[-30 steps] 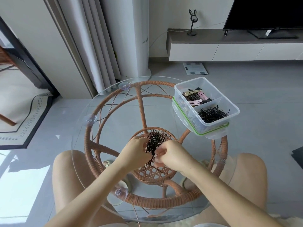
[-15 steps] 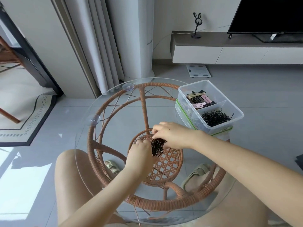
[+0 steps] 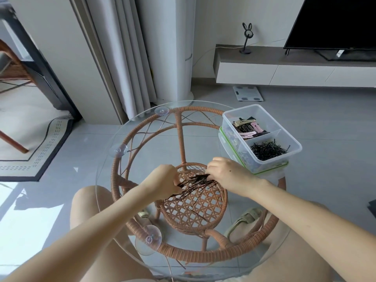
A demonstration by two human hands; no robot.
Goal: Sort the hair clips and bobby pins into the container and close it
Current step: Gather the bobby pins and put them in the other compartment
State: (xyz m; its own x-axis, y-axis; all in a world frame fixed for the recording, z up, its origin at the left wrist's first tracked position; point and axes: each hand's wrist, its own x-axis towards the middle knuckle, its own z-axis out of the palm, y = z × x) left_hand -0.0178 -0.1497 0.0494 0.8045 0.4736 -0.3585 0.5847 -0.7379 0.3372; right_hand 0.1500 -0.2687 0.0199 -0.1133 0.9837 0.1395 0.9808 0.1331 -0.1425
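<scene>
Both hands on pins (image 3: pixel 196 183) at mid-table (image 3: pixel 130 200): left hand (image 3: pixel 163 181) pinches one end of bunch, right hand (image 3: pixel 224 173) grips other, squaring them into one load. Box (image 3: pixel 262 137) open at right edge, pin half nearest for short carry; clips (image 3: pixel 247 127) in far half.

Hands (image 3: pixel 203 178) on bobby pins (image 3: pixel 195 184)

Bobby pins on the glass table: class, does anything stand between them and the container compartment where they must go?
Nothing visible does. The bobby pins lie gathered between the left hand and right hand. The container sits open at the table's far right, its lid underneath, and the glass between is bare.
</scene>
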